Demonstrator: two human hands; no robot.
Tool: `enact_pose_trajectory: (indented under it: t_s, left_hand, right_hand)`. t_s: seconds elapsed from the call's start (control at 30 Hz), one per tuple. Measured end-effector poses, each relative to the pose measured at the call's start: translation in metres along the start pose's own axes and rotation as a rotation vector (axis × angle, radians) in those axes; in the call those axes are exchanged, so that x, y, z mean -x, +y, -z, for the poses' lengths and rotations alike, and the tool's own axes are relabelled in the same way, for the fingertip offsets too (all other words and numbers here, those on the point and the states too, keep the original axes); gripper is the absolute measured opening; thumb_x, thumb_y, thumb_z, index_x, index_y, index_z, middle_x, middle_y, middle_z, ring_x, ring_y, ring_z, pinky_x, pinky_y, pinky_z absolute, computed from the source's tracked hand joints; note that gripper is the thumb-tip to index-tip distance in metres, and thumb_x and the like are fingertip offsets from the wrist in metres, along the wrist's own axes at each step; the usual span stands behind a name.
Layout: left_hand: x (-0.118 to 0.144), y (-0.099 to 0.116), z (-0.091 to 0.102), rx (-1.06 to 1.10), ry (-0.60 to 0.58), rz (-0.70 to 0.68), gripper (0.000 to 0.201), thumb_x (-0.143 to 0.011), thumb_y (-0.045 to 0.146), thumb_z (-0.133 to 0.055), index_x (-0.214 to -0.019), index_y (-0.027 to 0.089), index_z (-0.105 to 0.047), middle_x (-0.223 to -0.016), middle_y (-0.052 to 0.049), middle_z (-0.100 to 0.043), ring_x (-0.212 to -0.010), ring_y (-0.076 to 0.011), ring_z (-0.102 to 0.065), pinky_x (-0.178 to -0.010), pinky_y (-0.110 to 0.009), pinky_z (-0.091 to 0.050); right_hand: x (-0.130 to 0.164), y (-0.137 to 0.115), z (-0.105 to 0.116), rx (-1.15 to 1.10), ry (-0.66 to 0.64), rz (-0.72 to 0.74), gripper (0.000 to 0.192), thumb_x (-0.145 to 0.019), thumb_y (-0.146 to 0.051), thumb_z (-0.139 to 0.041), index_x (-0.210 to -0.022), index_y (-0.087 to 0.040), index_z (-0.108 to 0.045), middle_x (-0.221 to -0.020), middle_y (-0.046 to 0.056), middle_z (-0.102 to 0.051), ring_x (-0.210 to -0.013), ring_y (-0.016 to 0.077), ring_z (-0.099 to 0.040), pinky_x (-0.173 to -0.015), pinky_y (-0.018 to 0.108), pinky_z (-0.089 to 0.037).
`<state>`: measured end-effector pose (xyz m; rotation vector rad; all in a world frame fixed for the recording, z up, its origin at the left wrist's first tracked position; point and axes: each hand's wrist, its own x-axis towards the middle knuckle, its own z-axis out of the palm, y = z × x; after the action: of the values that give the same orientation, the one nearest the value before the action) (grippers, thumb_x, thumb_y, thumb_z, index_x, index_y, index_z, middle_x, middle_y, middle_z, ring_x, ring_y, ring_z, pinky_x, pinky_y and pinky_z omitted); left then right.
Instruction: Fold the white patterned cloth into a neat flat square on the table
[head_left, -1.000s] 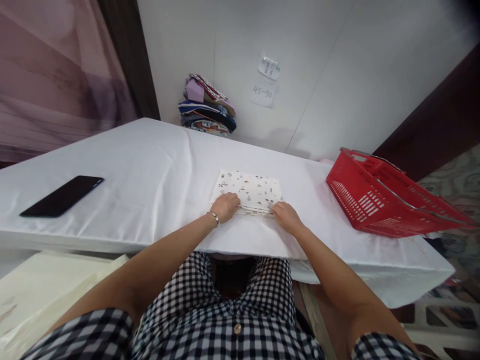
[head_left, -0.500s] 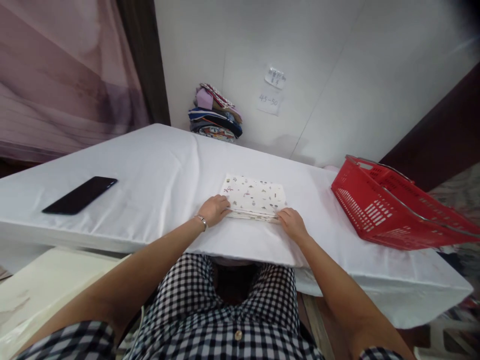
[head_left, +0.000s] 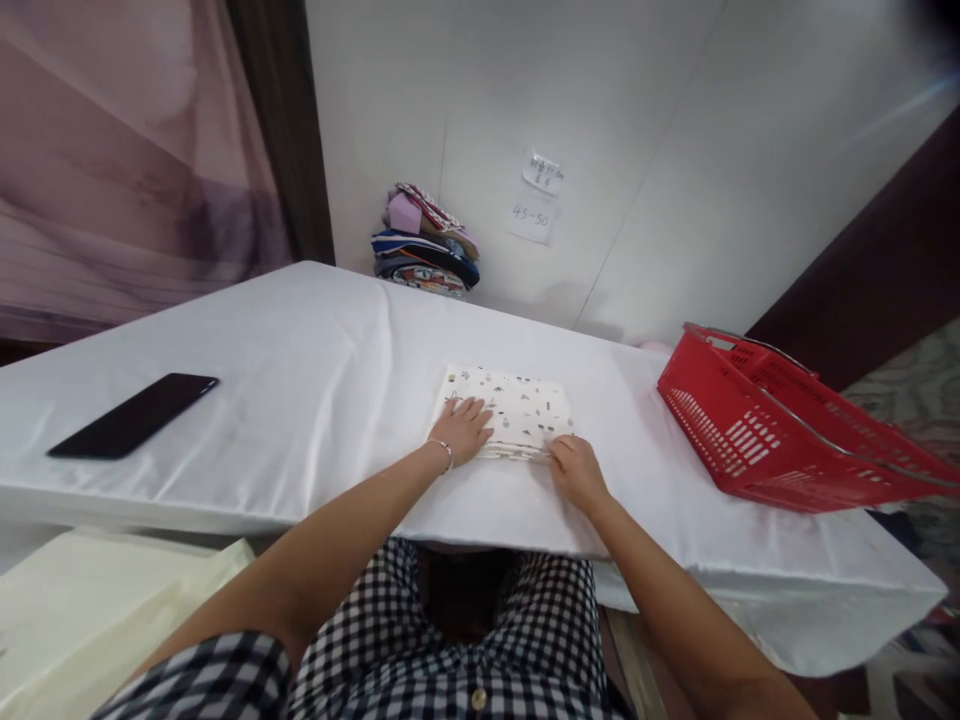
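A folded white cloth (head_left: pixel 517 400) with a small scattered print lies on the white-covered table (head_left: pixel 337 400) in front of me. Its layered folds show along the near edge. My left hand (head_left: pixel 465 428) rests flat on the cloth's left part, fingers stretched out and a bracelet at the wrist. At the near right corner, my right hand (head_left: pixel 577 468) has its fingers closed on the cloth's edge.
A red plastic basket (head_left: pixel 720 435) with metal handles stands on the table at the right. To the left lies a black phone-like slab (head_left: pixel 135 415). Stacked folded clothes (head_left: pixel 426 255) sit by the wall past the far edge, below paper notes (head_left: pixel 532 218).
My left hand has moved from the cloth's near left edge onto its top and flattened out. My right hand stays at the near right corner. The view has shifted slightly.
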<state>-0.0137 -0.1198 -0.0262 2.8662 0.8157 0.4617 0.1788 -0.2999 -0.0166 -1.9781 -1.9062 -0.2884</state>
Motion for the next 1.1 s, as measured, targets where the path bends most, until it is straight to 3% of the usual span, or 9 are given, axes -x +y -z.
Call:
enact_pose_trajectory:
  t_s: [0.17, 0.37, 0.5, 0.6, 0.67, 0.77, 0.9, 1.0, 1.1]
  left_hand:
    - [0.001, 0.001, -0.008, -0.101, -0.101, 0.028, 0.048, -0.091, 0.040, -0.028, -0.135, 0.025, -0.039, -0.146, -0.004, -0.032, -0.135, -0.0230, -0.023, -0.109, -0.048, -0.013]
    - [0.005, 0.001, -0.002, -0.179, -0.103, -0.047, 0.056, -0.084, 0.032, -0.041, -0.139, 0.029, -0.031, -0.146, -0.003, -0.031, -0.137, -0.0264, -0.015, -0.110, -0.050, -0.008]
    - [0.006, 0.003, 0.000, -0.135, -0.095, 0.012, 0.051, -0.089, 0.034, -0.030, -0.139, 0.027, -0.031, -0.145, -0.004, -0.033, -0.135, -0.0231, -0.022, -0.110, -0.048, -0.011]
    - [0.008, 0.005, 0.001, -0.097, -0.123, 0.061, 0.050, -0.091, 0.039, -0.022, -0.137, 0.023, -0.036, -0.146, -0.004, -0.032, -0.135, -0.0209, -0.022, -0.111, -0.045, -0.011]
    - [0.007, 0.005, 0.003, -0.078, -0.133, 0.057, 0.050, -0.091, 0.040, -0.022, -0.136, 0.023, -0.037, -0.146, -0.003, -0.031, -0.136, -0.0206, -0.021, -0.111, -0.045, -0.010]
    - [-0.001, 0.003, 0.010, -0.050, -0.190, 0.055, 0.051, -0.090, 0.042, -0.025, -0.135, 0.023, -0.038, -0.146, -0.004, -0.031, -0.135, -0.0213, -0.023, -0.110, -0.044, -0.013]
    - [-0.025, -0.009, 0.023, -0.011, -0.355, 0.111, 0.054, -0.086, 0.052, -0.031, -0.130, 0.026, -0.045, -0.144, -0.004, -0.036, -0.131, -0.0235, -0.032, -0.106, -0.039, -0.026]
    - [-0.035, -0.017, 0.023, -0.060, -0.252, 0.203, 0.060, -0.087, 0.056, -0.024, -0.138, 0.025, -0.034, -0.149, -0.004, -0.025, -0.137, -0.0248, -0.018, -0.109, -0.046, -0.017]
    - [-0.033, -0.022, 0.014, -0.089, -0.287, 0.244, 0.064, -0.088, 0.055, -0.018, -0.142, 0.022, -0.025, -0.152, -0.004, -0.012, -0.139, -0.0251, -0.006, -0.108, -0.052, -0.013]
  right_hand:
    - [-0.040, -0.052, -0.014, -0.216, 0.100, 0.088, 0.029, -0.086, -0.024, -0.045, -0.112, -0.019, -0.056, -0.119, 0.010, -0.055, -0.110, 0.0217, -0.048, -0.099, 0.041, -0.031]
    - [-0.109, -0.107, -0.036, -0.309, -0.084, -0.002, 0.044, -0.090, -0.042, -0.039, -0.128, -0.021, -0.042, -0.139, 0.010, -0.038, -0.130, 0.0219, -0.030, -0.102, 0.041, -0.028]
    - [-0.112, -0.082, -0.042, -0.218, -0.306, -0.143, 0.049, -0.090, -0.050, -0.030, -0.126, -0.021, -0.045, -0.138, 0.011, -0.041, -0.129, 0.0239, -0.032, -0.102, 0.044, -0.026]
    - [-0.090, -0.039, -0.032, -0.086, -0.420, -0.306, 0.060, -0.087, -0.059, -0.031, -0.133, -0.021, -0.039, -0.148, 0.010, -0.024, -0.137, 0.0260, -0.015, -0.107, 0.048, -0.012]
    - [-0.071, -0.012, -0.022, -0.041, -0.450, -0.423, 0.065, -0.087, -0.058, -0.029, -0.138, -0.018, -0.032, -0.150, 0.009, -0.016, -0.138, 0.0256, -0.007, -0.108, 0.048, -0.008]
    - [-0.047, 0.013, -0.012, -0.033, -0.438, -0.581, 0.067, -0.087, -0.057, -0.027, -0.142, -0.020, -0.021, -0.150, 0.009, -0.016, -0.138, 0.0265, -0.011, -0.107, 0.049, -0.013]
    - [-0.036, 0.019, -0.012, -0.030, -0.432, -0.633, 0.070, -0.087, -0.056, -0.023, -0.144, -0.017, -0.012, -0.150, 0.011, -0.018, -0.138, 0.0255, -0.009, -0.108, 0.047, -0.013]
    - [-0.037, 0.018, -0.011, -0.015, -0.449, -0.639, 0.070, -0.087, -0.057, -0.023, -0.144, -0.019, -0.012, -0.150, 0.012, -0.015, -0.138, 0.0261, -0.008, -0.108, 0.048, -0.012]
    - [-0.044, 0.017, -0.005, 0.069, -0.498, -0.631, 0.068, -0.087, -0.057, -0.026, -0.143, -0.020, -0.019, -0.150, 0.013, -0.014, -0.138, 0.0277, -0.008, -0.108, 0.050, -0.011]
